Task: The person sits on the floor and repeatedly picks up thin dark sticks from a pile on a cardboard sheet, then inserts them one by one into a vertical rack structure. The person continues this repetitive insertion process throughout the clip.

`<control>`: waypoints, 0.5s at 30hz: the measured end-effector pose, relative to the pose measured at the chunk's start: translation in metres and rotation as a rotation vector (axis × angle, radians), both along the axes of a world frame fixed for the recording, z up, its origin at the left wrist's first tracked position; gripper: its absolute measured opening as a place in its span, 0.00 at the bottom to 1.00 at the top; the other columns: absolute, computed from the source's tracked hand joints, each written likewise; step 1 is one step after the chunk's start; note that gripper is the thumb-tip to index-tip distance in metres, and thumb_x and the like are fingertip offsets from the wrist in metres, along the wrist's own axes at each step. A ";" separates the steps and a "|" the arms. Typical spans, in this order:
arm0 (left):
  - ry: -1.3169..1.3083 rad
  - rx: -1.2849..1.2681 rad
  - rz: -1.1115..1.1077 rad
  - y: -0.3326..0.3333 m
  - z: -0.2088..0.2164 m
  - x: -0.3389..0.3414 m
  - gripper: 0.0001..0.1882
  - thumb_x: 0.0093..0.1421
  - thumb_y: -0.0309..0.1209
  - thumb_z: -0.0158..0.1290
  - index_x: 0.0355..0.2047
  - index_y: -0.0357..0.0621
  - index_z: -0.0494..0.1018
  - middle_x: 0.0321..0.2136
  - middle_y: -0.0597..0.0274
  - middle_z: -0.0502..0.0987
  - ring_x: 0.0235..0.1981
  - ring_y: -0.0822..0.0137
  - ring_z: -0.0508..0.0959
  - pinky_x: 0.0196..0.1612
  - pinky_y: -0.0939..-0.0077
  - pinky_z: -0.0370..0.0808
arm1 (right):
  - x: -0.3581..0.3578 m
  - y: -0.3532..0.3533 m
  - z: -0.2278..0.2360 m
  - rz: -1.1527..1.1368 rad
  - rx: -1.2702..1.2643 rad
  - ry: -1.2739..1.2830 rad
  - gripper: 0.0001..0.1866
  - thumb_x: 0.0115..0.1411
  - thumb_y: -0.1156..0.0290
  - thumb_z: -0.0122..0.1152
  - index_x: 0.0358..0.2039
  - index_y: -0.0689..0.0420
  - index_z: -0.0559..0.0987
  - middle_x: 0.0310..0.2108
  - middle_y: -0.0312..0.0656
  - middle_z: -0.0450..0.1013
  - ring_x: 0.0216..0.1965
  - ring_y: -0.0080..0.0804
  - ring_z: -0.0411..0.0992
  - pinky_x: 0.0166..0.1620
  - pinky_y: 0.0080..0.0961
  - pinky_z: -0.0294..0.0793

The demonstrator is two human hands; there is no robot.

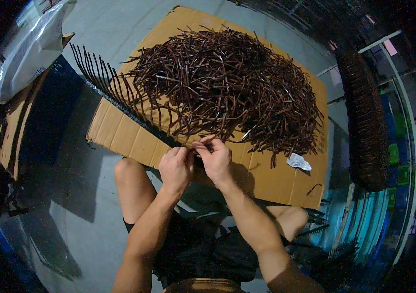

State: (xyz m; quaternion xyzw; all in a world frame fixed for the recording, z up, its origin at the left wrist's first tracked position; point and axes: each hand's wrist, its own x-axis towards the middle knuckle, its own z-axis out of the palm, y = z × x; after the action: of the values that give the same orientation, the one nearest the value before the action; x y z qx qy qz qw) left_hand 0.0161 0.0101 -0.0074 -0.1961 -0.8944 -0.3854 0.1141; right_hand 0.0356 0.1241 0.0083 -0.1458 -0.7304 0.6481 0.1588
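Note:
A long dark strip (137, 118) with a row of curved brown strands standing along it runs from the far left toward me, and its near end reaches my hands. Closed at that end, my left hand (177, 167) grips the strip between thumb and fingers. Beside it, nearly touching, my right hand (214, 158) is pinched, with its fingertips close to the strip's end; what lies between them is too small and hidden to make out. Just beyond my hands, a large heap of loose, bent brown strands (227, 78) covers much of the cardboard (271, 183).
A crumpled white scrap (299, 161) and a single bent strand (314, 189) lie on the cardboard's right side. At left stands a box with a plastic bag (34, 53) on it. On the right, a dense bundle of dark strands (366, 122) hangs by a metal frame (405, 88).

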 end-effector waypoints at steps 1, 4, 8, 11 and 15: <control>-0.020 -0.040 0.002 0.001 0.006 0.001 0.05 0.50 0.29 0.54 0.24 0.42 0.70 0.21 0.56 0.71 0.24 0.54 0.72 0.28 0.62 0.68 | 0.001 0.001 -0.001 0.000 0.044 0.002 0.03 0.56 0.81 0.58 0.31 0.64 0.73 0.29 0.38 0.74 0.31 0.21 0.73 0.37 0.18 0.74; 0.010 0.018 -0.001 -0.001 -0.003 0.001 0.05 0.50 0.29 0.54 0.23 0.41 0.70 0.21 0.56 0.71 0.25 0.53 0.72 0.28 0.62 0.69 | 0.000 0.000 -0.001 0.001 0.068 0.013 0.04 0.55 0.80 0.59 0.31 0.64 0.73 0.28 0.38 0.75 0.30 0.20 0.72 0.36 0.17 0.74; 0.009 0.006 0.006 -0.001 -0.002 0.002 0.05 0.50 0.29 0.53 0.23 0.41 0.70 0.21 0.55 0.71 0.25 0.53 0.72 0.28 0.61 0.69 | -0.003 -0.004 -0.001 -0.056 0.094 -0.005 0.05 0.54 0.78 0.61 0.30 0.63 0.74 0.27 0.37 0.74 0.29 0.20 0.72 0.35 0.17 0.72; -0.024 -0.053 0.001 -0.001 -0.001 0.000 0.06 0.51 0.29 0.53 0.23 0.41 0.70 0.21 0.55 0.71 0.25 0.53 0.72 0.28 0.61 0.69 | -0.002 -0.010 0.016 -0.047 0.127 -0.049 0.06 0.52 0.79 0.61 0.29 0.62 0.73 0.28 0.37 0.72 0.32 0.22 0.70 0.38 0.20 0.70; 0.009 0.031 -0.022 -0.002 -0.007 0.000 0.06 0.51 0.29 0.53 0.22 0.41 0.69 0.21 0.55 0.71 0.25 0.53 0.72 0.28 0.62 0.69 | 0.000 -0.005 0.023 0.007 0.057 -0.058 0.07 0.50 0.81 0.60 0.30 0.62 0.71 0.28 0.38 0.71 0.33 0.24 0.69 0.39 0.20 0.69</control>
State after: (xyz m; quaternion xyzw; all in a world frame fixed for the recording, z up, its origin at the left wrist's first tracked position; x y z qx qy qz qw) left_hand 0.0165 0.0080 -0.0141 -0.2060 -0.8855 -0.3997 0.1168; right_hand 0.0351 0.1196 0.0312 -0.1576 -0.7535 0.6229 0.1394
